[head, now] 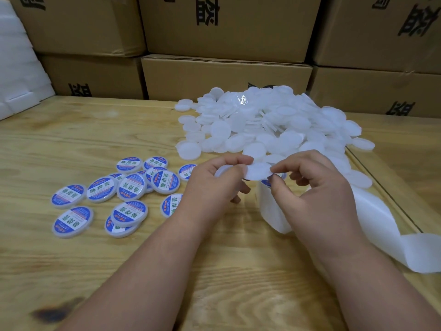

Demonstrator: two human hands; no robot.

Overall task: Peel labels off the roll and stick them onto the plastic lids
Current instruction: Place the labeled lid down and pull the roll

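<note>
Pale pine table (100, 139), knotty, with a dark scorch mark near its front left corner.

Head view. Left hand (214, 180) curls its fingers round a white plastic lid (223, 169), thumb on top; only the lid's rim shows past the knuckles. Right hand (310, 185) pinches a round label (259, 172) between thumb and forefinger, remaining fingers loosely bent. The label shows its white back and hangs between the two hands, its left edge touching the left thumb; whether it already touches the lid cannot be told. Grip of both hands closed on what they hold.

Label roll (269, 204) stands on the table directly under the right hand, a blue printed label just visible at its top. White backing strip (381, 225) trails from it toward the table's right edge and curls over there.

Heap of unlabelled white lids (274, 125) fills the far right part of the table, just beyond the hands. Finished lids with blue, white and red labels (131, 187) lie scattered left of the left hand, toward the table's middle, several overlapping.

Brown cardboard cartons (226, 75) with black printed characters are stacked along the table's far edge. White foam sheets (16, 68) are piled at the far left corner.
</note>
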